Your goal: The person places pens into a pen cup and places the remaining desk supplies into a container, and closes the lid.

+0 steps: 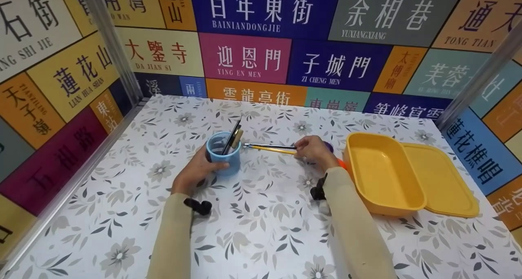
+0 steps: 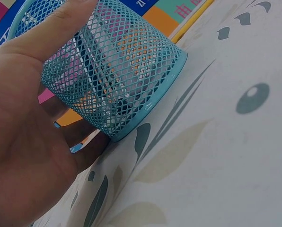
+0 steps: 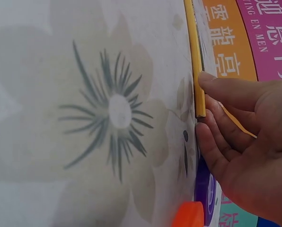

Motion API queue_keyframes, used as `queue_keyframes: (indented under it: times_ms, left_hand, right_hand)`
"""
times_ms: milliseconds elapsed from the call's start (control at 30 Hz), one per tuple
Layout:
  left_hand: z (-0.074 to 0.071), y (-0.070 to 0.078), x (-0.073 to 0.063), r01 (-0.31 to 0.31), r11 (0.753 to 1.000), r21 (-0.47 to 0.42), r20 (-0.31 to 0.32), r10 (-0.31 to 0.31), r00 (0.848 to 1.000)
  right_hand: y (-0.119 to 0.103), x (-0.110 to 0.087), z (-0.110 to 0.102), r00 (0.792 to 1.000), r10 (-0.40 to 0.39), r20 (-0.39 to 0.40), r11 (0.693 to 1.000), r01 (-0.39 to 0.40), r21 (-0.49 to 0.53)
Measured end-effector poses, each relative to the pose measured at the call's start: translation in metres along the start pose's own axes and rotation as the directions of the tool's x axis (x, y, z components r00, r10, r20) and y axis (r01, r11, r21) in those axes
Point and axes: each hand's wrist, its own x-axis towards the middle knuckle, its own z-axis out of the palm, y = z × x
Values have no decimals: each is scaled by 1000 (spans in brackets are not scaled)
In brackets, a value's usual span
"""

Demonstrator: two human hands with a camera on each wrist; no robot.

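Observation:
My left hand (image 1: 195, 169) grips a light blue mesh pen cup (image 1: 230, 164), its thumb across the near side. The cup stands upright on the patterned tabletop, and several dark and tan pens (image 1: 231, 138) lean inside it. To its right, a yellow pencil (image 1: 269, 149) and a dark pencil (image 1: 273, 146) lie side by side, pointing at the cup. My right hand (image 1: 316, 150) pinches at their right ends. Up close in the right wrist view, the thumb meets the yellow pencil (image 3: 195, 56) near its end, with curled fingers behind and below.
An orange object (image 3: 188, 215) and a purple object (image 3: 205, 187) lie close by the right hand. Farther right stands a yellow plastic box (image 1: 383, 169), with its yellow lid (image 1: 444, 181) beside it. A wall of coloured sign panels (image 1: 244, 58) rises behind the table.

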Motion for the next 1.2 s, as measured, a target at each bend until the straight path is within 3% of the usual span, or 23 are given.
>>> queue_keyframes:
  times_ms: [333, 533, 767, 1000, 1200]
  left_hand:
    - [1, -1, 2, 12, 999, 38, -17, -11, 1000]
    - [1, -2, 3, 26, 999, 46, -26, -25, 999]
    - [2, -3, 1, -6, 1000, 19, -12, 6, 1000]
    - [1, -1, 0, -47, 999, -13, 3, 47, 999]
    - [1, 2, 0, -33, 999, -17, -5, 33, 999]
  right_hand:
    - [2, -2, 0, 1000, 3, 14, 995, -2, -100]
    - [1, -4, -2, 998, 12, 65, 995, -6, -96]
    - [1, -7, -5, 990, -85, 113, 984, 102, -146]
    - [-10, -7, -6, 981, -180, 78, 981, 184, -57]
    - [-23, -10, -1, 965, -257, -54, 960, 261, 105]
